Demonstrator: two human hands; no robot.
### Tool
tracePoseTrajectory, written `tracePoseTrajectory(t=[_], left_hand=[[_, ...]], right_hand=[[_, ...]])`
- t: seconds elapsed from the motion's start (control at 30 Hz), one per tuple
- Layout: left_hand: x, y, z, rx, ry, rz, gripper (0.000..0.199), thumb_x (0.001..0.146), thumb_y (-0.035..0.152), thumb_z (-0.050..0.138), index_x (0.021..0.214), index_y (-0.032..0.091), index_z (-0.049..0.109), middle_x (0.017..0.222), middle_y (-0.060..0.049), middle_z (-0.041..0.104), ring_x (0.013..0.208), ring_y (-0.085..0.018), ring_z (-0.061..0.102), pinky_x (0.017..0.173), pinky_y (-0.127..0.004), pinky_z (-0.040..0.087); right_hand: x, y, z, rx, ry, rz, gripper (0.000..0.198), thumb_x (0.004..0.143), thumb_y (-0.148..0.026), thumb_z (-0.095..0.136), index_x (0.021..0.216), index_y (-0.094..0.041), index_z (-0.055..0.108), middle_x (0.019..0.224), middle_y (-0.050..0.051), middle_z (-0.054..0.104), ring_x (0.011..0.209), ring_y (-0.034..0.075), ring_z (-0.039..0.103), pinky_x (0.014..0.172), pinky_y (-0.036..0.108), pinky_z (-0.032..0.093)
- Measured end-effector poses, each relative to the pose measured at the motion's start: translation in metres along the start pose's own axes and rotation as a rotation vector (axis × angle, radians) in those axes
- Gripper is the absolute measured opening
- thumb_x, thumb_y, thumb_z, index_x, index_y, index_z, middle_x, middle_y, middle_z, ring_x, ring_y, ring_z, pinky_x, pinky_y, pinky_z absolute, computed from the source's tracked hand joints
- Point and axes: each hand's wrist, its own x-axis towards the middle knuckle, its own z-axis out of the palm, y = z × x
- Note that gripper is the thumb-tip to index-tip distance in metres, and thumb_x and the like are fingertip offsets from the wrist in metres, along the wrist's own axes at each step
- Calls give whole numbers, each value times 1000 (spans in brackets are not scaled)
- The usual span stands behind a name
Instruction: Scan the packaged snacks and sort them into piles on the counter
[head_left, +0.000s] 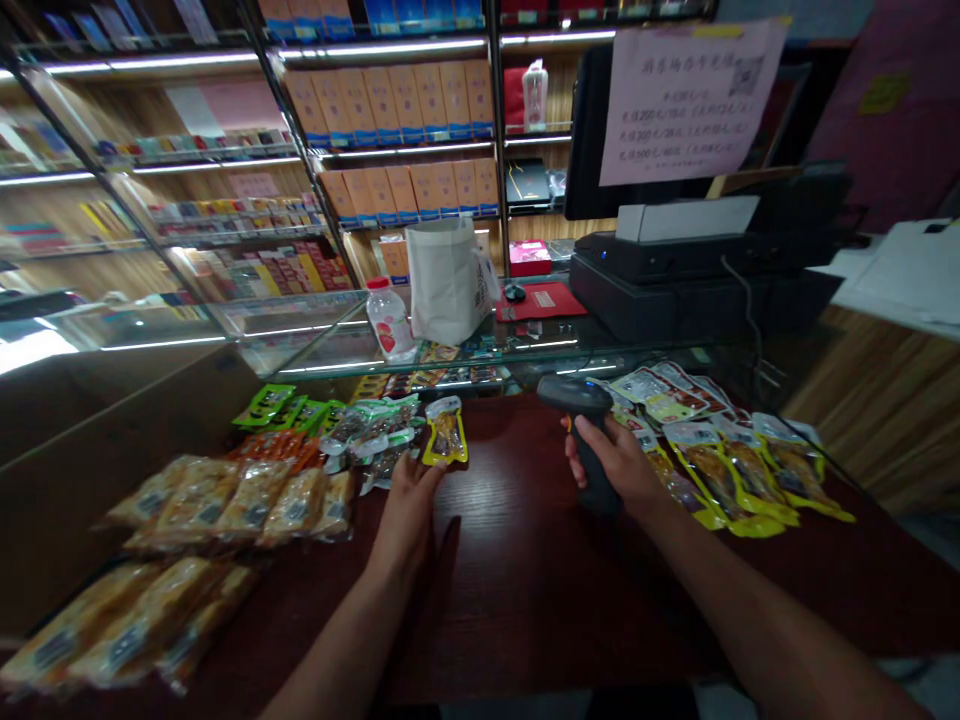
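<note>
My right hand (611, 455) is wrapped round the grip of a black barcode scanner (592, 470), whose head points left over the dark red tabletop (495, 580). My left hand (412, 495) pinches the lower edge of a yellow-edged snack packet (446, 432) with a brown filling. Just left of that packet lie several clear packets (379, 430) of dark food. More yellow-edged packets (720, 470) lie in a row to the right of the scanner, with white-and-red packets (667, 390) behind them.
Bagged bread (247, 495), orange packets (277, 447) and green packets (266, 403) lie at left by a cardboard box (112, 430). Behind, a glass counter bears a bottle (390, 320) and a white bag (448, 285). A monitor (589, 140) and black printer (697, 290) stand back right.
</note>
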Motion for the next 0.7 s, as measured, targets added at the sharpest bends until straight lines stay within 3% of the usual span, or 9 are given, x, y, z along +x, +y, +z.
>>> tracePoseTrajectory(t=[0.1, 0.17, 0.27, 0.33, 0.4, 0.5, 0.6, 0.7], left_hand=[[-15, -15, 4, 126, -111, 157, 44, 77, 27, 74, 119, 25, 62, 139, -10, 62, 135, -25, 54, 111, -38, 45], [-23, -23, 19, 286, -314, 213, 46, 75, 30, 76, 120, 24, 67, 144, -11, 58, 137, -29, 53, 113, -42, 42], [-37, -31, 63, 558, -689, 328, 33, 76, 29, 75, 108, 22, 74, 138, -15, 62, 131, -32, 56, 113, -48, 41], [-49, -35, 101, 690, -803, 421, 26, 78, 29, 73, 102, 20, 74, 128, -16, 66, 125, -33, 58, 110, -49, 42], [-62, -41, 138, 800, -776, 510, 27, 81, 36, 73, 100, 18, 71, 119, -16, 67, 120, -33, 57, 105, -49, 44], [-79, -52, 182, 951, -599, 488, 44, 80, 50, 71, 105, 13, 68, 120, -21, 63, 122, -39, 52, 111, -57, 35], [-89, -60, 206, 1006, -479, 452, 58, 80, 57, 68, 114, 11, 66, 131, -26, 56, 130, -44, 44, 117, -65, 19], [-91, -61, 213, 1028, -490, 420, 59, 81, 57, 64, 115, 8, 67, 138, -29, 52, 135, -45, 40, 120, -65, 14]], right_hand=[[0, -18, -8, 43, -28, -19, 44, 80, -61, 74, 92, -20, 67, 65, -3, 66, 42, 9, 55, 37, 20, 45], [0, -31, -16, 72, -37, -31, 47, 79, -65, 71, 93, -21, 67, 67, -3, 66, 42, 10, 54, 38, 21, 44], [0, -49, -31, 110, -12, -61, 54, 75, -73, 67, 96, -23, 66, 68, -4, 61, 42, 9, 48, 38, 22, 39], [1, -57, -40, 122, 14, -82, 54, 75, -75, 64, 95, -25, 65, 67, -5, 57, 41, 9, 42, 37, 22, 35], [3, -62, -47, 122, 37, -101, 52, 75, -75, 62, 93, -26, 64, 66, -6, 54, 40, 9, 38, 38, 22, 31], [7, -63, -55, 108, 70, -127, 50, 76, -74, 60, 92, -27, 63, 67, -5, 52, 41, 9, 37, 38, 23, 30], [9, -61, -58, 93, 90, -132, 49, 77, -73, 58, 93, -27, 63, 67, -5, 53, 41, 9, 37, 37, 22, 31], [9, -60, -57, 97, 92, -125, 46, 78, -71, 58, 91, -27, 63, 67, -5, 53, 41, 9, 39, 38, 22, 33]])
